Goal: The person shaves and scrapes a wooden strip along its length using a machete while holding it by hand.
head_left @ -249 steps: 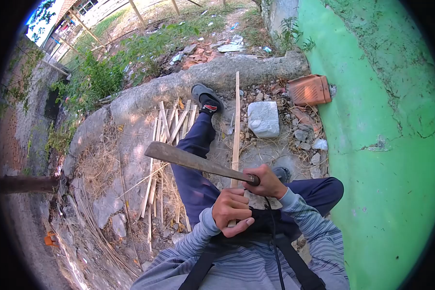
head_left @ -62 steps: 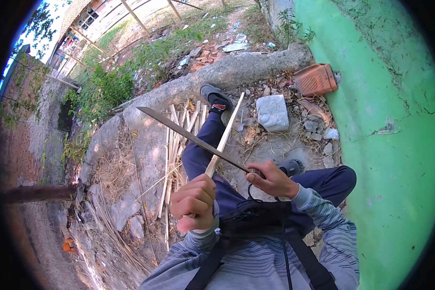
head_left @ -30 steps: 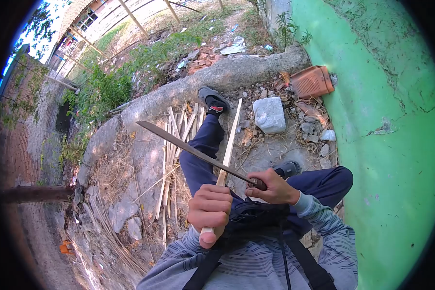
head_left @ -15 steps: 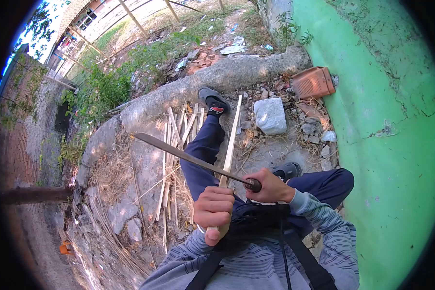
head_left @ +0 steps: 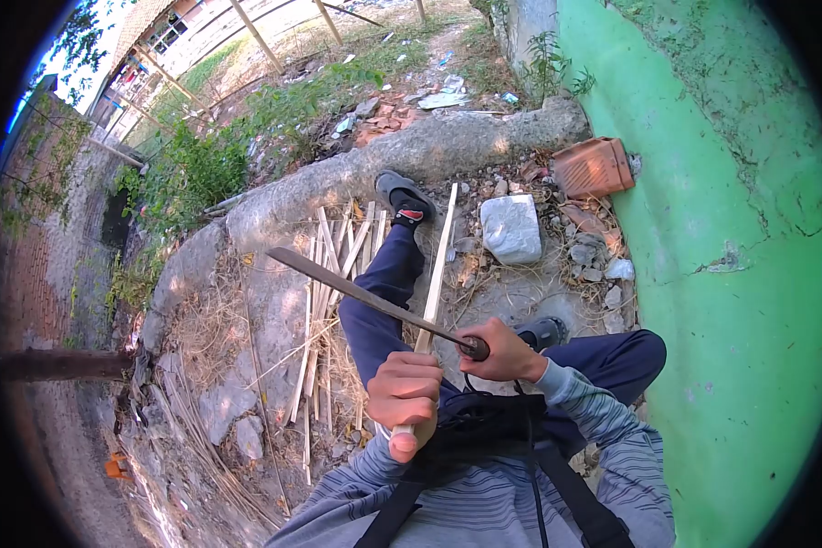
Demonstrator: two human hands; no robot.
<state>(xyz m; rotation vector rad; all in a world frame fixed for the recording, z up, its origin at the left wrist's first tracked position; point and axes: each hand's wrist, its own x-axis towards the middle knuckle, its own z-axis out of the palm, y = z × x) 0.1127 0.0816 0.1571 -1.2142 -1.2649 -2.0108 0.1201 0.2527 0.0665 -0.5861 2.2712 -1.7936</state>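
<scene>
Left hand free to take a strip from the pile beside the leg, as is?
Probably not: the left hand is closed around a pale strip, and the blade crosses over part of the pile in view. The pile's near ends look uncovered.

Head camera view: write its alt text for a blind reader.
A bare left hand grips a pale wooden strip; the right hand holds a long knife across it. More strips lie on the ground beside the left leg.
</scene>
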